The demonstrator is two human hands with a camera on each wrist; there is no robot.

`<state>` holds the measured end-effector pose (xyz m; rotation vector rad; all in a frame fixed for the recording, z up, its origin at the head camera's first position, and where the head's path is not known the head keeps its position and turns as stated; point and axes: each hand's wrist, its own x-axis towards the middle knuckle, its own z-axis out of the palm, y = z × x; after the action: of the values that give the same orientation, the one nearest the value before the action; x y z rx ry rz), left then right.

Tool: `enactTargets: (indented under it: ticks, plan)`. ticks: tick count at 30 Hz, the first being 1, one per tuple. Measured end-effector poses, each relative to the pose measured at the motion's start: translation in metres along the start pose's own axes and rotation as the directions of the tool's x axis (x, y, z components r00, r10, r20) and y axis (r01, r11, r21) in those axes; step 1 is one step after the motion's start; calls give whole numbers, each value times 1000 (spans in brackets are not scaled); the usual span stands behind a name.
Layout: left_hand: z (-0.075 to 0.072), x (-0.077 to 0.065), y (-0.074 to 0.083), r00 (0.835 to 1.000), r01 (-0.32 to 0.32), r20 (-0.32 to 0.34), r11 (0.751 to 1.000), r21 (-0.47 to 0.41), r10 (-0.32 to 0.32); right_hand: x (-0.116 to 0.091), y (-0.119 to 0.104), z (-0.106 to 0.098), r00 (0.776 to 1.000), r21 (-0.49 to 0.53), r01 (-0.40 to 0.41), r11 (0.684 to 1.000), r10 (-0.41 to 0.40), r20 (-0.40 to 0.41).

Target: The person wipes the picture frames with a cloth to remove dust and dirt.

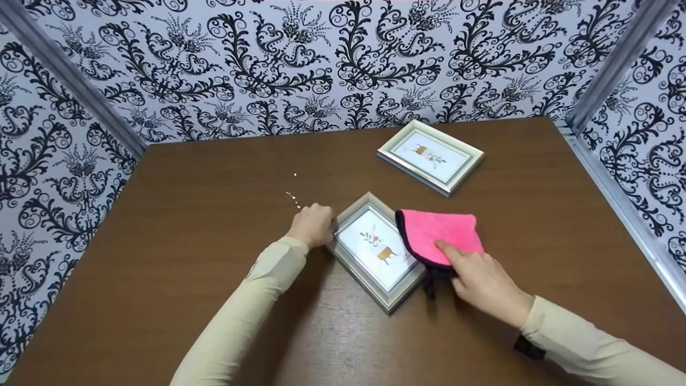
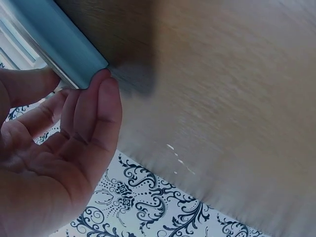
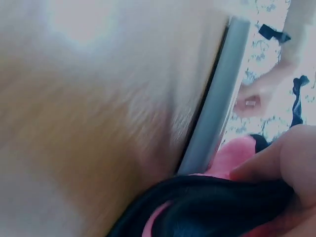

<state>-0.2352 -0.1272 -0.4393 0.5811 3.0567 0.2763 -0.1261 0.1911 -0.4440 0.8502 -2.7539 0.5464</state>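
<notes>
My left hand (image 1: 313, 225) grips the left corner of a cream picture frame (image 1: 375, 249), which shows a small plant and stool drawing. In the left wrist view the thumb lies on one face of the frame's edge (image 2: 64, 39) and the fingers curl round the other. My right hand (image 1: 485, 281) holds a folded pink cloth (image 1: 439, 233) with black trim, its thumb on top. The cloth overlaps the right side of the frame, hiding part of its border. In the right wrist view, the cloth's dark fold (image 3: 217, 207) bunches beside the frame's side.
A second, similar picture frame (image 1: 431, 155) lies face up farther back on the brown wooden table (image 1: 203, 214). Small white specks (image 1: 293, 199) show on the tabletop left of the held frame. Patterned walls (image 1: 300, 59) enclose the table's back and sides.
</notes>
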Motion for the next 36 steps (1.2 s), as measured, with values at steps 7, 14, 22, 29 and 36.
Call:
enactTargets:
  ticks: [7,14,22,29,36]
  plan:
    - [-8,1,6,999,22,30,999,27,-23,-19,-26,13,994,-158,65,985,-78,-78]
    - [-9,2,4,998,40,54,998,41,-42,-37,-46,21,972,-283,156,946,-199,-128]
    - [-14,1,3,999,2,51,1000,20,-3,-51,-55,28,857,-409,386,827,-485,-173]
    - [-14,1,-1,999,-12,35,1000,23,11,-38,-76,37,681,-360,685,634,-733,5]
    - [-12,1,-1,997,-51,59,999,-1,51,-22,-81,33,617,-82,786,613,-767,174]
